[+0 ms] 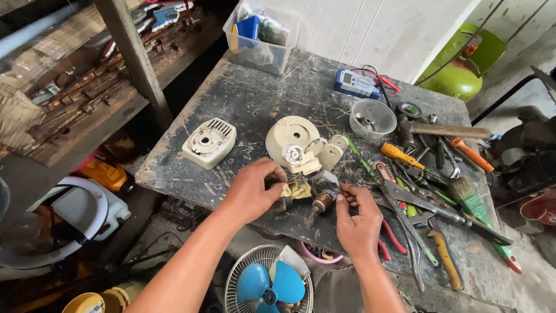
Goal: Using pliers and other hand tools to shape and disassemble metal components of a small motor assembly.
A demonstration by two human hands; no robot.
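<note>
On a worn dark workbench (243, 98), my left hand (253, 189) grips a small fan motor's wound core with coloured wires (296, 191). My right hand (356, 219) pinches the other side by the motor's rotor and shaft (322, 202). Just beyond the hands lies a cream round motor housing (296, 139) with a metal hub. A cream vented rear cover (209, 142) lies to the left of it.
Pliers, snips, screwdrivers, a hammer and a green brush (478, 211) crowd the bench's right side. A clear bowl (372, 117), a blue multimeter (357, 83) and a plastic bin (258, 36) stand further back. A blue-bladed fan (269, 284) sits below the bench's near edge.
</note>
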